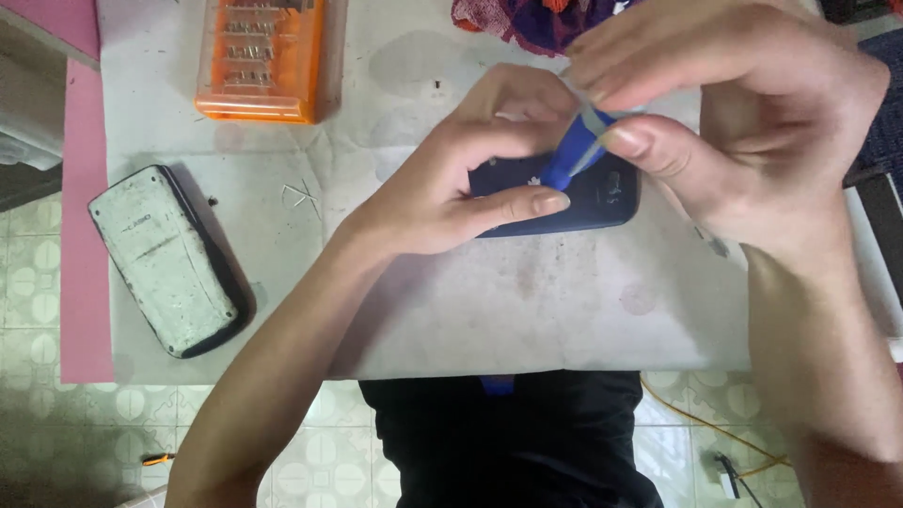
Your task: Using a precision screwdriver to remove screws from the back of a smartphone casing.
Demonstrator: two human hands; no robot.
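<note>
1. Nearest the camera, the person's dark shirt [513,442] and both forearms rise from the bottom edge over a patterned tile floor [56,433].
2. A stained white mat [527,310] covers the work surface; a pink sheet [85,235] shows along its left side.
3. At the mat's left lies a worn grey calculator [165,259], face down and tilted, well apart from both hands.
4. The left hand [451,183] grips a dark blue phone [611,198] lying flat mid-mat, thumb pressed along its near edge and fingers curled over the far edge.
5. The right hand [743,122] pinches a blue pry tool [571,158] between thumb and fingers, and its lower end touches the phone's back near the left thumb. A thin pale strip [591,118] runs up from the tool into the fingers; what it is cannot be told.
6. Farther off, an orange bit case [261,58] sits at the mat's top left.
7. Purple and red cloth [527,21] shows at the top edge behind the hands.
</note>
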